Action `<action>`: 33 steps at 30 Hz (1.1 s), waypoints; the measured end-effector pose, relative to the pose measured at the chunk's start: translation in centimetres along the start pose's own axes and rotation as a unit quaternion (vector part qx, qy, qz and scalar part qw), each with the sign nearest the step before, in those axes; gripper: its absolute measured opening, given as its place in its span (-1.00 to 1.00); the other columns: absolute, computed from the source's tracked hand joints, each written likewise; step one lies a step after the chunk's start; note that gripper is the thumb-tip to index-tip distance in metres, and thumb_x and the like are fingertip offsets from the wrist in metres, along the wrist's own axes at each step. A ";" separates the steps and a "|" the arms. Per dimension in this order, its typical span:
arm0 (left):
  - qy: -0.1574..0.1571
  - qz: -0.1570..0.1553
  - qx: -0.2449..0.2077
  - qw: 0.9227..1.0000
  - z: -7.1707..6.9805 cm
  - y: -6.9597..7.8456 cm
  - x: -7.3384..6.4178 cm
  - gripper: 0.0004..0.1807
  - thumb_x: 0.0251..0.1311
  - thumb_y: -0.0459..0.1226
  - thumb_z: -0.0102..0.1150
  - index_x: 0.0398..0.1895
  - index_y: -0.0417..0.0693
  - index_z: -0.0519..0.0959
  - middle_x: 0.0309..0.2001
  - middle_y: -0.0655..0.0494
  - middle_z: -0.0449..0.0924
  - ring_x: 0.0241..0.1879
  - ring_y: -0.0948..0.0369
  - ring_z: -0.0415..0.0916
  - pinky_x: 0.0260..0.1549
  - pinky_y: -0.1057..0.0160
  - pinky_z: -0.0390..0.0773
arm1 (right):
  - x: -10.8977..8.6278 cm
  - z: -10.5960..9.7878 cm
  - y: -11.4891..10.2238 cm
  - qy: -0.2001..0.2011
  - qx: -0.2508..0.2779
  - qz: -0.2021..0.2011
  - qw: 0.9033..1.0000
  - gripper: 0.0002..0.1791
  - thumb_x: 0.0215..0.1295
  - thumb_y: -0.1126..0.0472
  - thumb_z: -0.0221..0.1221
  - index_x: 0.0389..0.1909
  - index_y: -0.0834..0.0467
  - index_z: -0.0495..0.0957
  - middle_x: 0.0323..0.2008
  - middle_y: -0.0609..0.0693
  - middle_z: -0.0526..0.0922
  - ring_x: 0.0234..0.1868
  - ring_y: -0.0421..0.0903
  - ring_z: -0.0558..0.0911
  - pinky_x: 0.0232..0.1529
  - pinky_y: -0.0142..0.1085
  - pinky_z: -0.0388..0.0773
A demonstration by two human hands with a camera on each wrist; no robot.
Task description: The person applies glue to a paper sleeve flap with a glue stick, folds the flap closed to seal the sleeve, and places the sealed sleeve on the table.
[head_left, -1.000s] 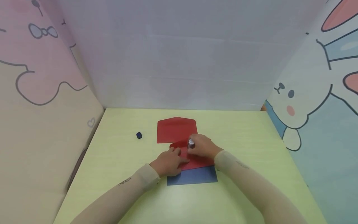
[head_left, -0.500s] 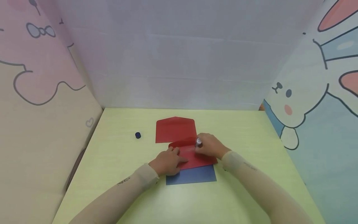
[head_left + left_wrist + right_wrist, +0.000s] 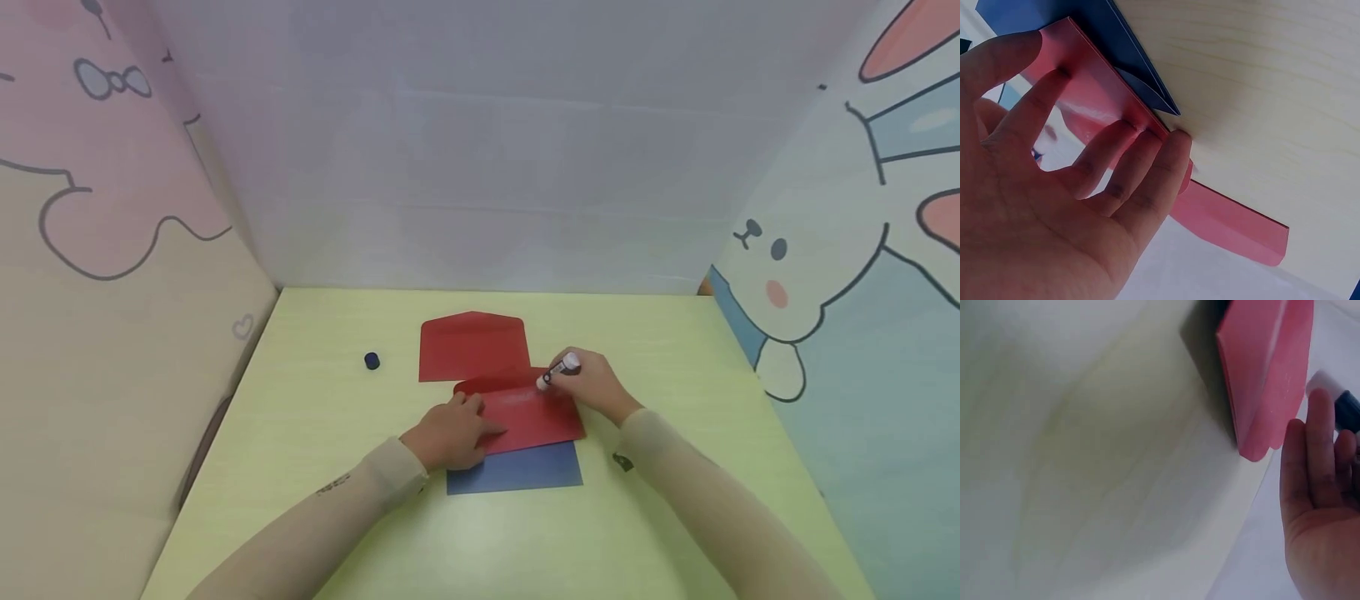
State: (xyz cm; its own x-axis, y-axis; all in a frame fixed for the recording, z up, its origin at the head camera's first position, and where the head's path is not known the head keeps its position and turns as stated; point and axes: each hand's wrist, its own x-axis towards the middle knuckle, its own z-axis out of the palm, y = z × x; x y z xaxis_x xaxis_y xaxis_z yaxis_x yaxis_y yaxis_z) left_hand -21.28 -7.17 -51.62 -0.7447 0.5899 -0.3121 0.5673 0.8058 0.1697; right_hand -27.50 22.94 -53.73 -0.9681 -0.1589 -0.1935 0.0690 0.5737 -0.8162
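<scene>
A red envelope (image 3: 532, 421) lies in front of me with its flap on the far side, overlapping a blue envelope (image 3: 517, 469) beneath it. My left hand (image 3: 450, 436) presses the red envelope's left part with spread fingertips; the left wrist view shows those fingers (image 3: 1163, 169) along its edge. Between the fingers of my right hand (image 3: 600, 387) is a white glue stick (image 3: 564, 365) with a dark label, tilted, its lower end close over the envelope near the flap fold. A pale shiny streak runs along that fold.
Behind lies a second red envelope (image 3: 476, 346), its near edge close to the first one's flap. A small dark cap (image 3: 372, 361) stands to the left on the pale yellow table (image 3: 322, 408). Printed cartoon walls enclose the sides, and a plain pale wall (image 3: 480, 183) the back.
My right hand has slid the glue stick rightward along the flap fold, then tipped it so its side shows. The left hand has stayed in place on the envelope.
</scene>
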 end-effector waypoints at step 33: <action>0.096 0.002 0.019 0.995 -0.5 1.5 5.2 0.43 -0.02 0.18 0.92 0.87 -0.06 0.31 0.55 -0.06 0.57 0.55 -0.04 0.52 0.56 -0.06 0.71 | -3.8 -0.1 2.2 -0.151 0.118 0.016 0.981 -0.59 0.59 0.16 0.36 0.25 0.38 0.71 0.01 0.13 0.90 -0.13 -0.04 0.85 0.08 -0.19 0.87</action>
State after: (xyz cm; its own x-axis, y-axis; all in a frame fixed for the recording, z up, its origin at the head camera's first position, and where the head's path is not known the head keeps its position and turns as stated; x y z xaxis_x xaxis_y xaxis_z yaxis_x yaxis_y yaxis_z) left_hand -24.50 -2.91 -52.49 -0.7931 0.5957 -0.1271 0.5814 0.8025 0.1339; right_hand -23.70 24.90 -54.77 -0.8513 -0.3954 -0.3449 0.1864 0.3864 -0.9033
